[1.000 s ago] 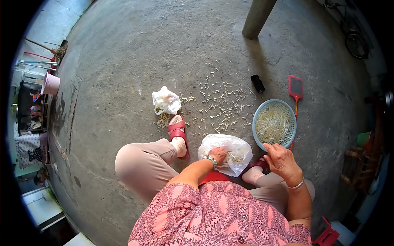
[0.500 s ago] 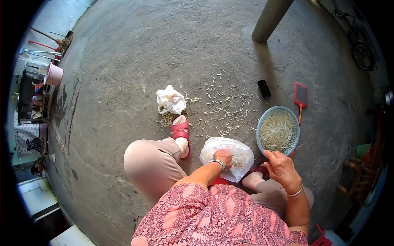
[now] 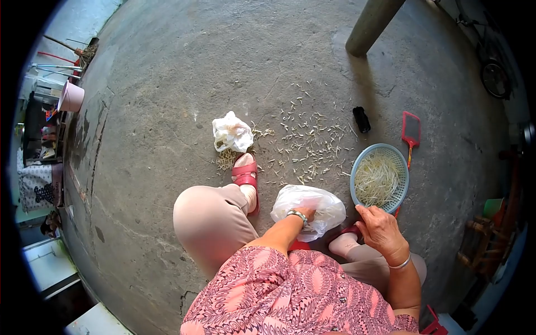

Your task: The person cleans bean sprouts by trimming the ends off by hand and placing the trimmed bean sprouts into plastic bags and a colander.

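My left hand (image 3: 306,213) reaches into a translucent white plastic bag (image 3: 326,204) between my feet, and the plastic hides its fingers. My right hand (image 3: 381,230) is closed, its fingers curled together right at the near rim of a blue-grey plastic colander (image 3: 353,187). What the right fingers hold, if anything, is too small to make out. Long pale bean sprouts (image 3: 377,177) lie heaped in that colander. Small sprout trimmings (image 3: 312,148) are scattered over the concrete floor in front of the bag.
A crumpled white plastic bag (image 3: 232,133) lies beyond my red sandal (image 3: 244,174). Right of the trimmings are a black object (image 3: 362,120) and a red fly swatter (image 3: 411,129). A post (image 3: 371,28) stands farther off. A pink bucket (image 3: 71,97) is at the left wall.
My left hand has gone deeper into the bag, under the plastic. My right hand stays at the colander's rim with its fingers still curled.
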`<state>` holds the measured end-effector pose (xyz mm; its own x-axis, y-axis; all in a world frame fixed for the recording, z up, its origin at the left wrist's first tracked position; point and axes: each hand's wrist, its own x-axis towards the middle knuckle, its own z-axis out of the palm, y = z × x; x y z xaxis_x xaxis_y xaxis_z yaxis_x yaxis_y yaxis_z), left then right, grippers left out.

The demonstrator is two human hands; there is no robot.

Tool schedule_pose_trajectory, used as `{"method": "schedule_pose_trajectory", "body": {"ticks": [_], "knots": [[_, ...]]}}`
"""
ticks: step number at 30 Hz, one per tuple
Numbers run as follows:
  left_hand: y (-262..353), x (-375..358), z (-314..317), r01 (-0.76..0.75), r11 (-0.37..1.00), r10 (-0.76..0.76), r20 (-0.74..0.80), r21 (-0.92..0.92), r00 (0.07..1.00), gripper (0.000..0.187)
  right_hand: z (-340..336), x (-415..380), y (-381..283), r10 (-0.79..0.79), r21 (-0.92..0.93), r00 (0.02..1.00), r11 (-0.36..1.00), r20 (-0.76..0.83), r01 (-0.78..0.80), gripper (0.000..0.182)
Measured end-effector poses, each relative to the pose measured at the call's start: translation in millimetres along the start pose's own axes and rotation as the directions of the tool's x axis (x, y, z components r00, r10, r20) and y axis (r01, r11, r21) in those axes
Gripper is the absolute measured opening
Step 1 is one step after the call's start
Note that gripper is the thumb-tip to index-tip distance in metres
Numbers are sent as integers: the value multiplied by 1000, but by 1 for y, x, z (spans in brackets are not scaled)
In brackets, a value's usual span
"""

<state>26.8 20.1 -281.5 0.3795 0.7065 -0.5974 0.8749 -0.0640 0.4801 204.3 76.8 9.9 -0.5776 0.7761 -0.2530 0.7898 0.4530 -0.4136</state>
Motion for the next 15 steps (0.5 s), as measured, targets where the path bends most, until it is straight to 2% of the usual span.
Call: {"method": "schedule_pose_trajectory", "body": {"ticks": [3,15], "knots": [[0,-3,-8,19,1000,-20,130,11,991,35,-1,0,0,2,-5,1000,1000,-3,-2,39],[-15,-22,-28,110,994,-104,317,0,943,34,0,-5,-5,25,-22,1000,999,-13,-25,35]]}}
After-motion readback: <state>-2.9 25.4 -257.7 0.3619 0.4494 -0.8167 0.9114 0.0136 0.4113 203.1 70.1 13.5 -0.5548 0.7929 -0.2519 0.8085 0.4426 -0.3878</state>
